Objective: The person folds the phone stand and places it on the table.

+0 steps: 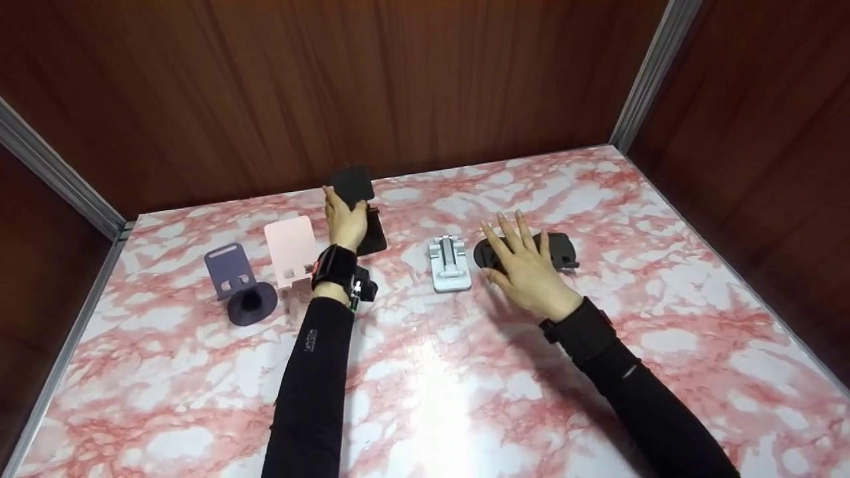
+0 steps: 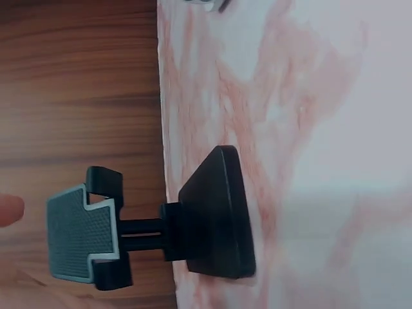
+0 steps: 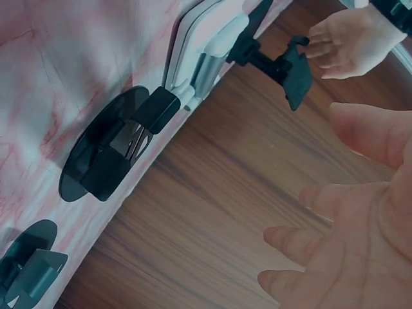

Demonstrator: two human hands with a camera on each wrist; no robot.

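Closest in, your left sleeve and right sleeve are slanting over the red-and-white marbled table, light glaring off the surface between them. Off to your left, the purple stand is sitting on its round base, its slotted plate leaning back, and the pink stand is standing next to it, just beside your left wrist. In the middle now, the white stand is lying folded flat. Just to the right of it, look, your right hand is hovering palm down, fingers fanning wide, thumb standing well out, pinching nothing! Under and around those fingers, a folded black stand is resting on its round base, and a second folded stand is lying to its right; the right wrist view is showing a gap between your hand and both. Farther out, the upright black stand is standing near the table's far edge, its base flat on the surface and its plate raised. Your left hand is hanging around that plate, thumb apart, fingers bending loosely; whether any fingertip is touching it, you really can't tell from here. Behind everything, the brown wood-grain wall is rising.
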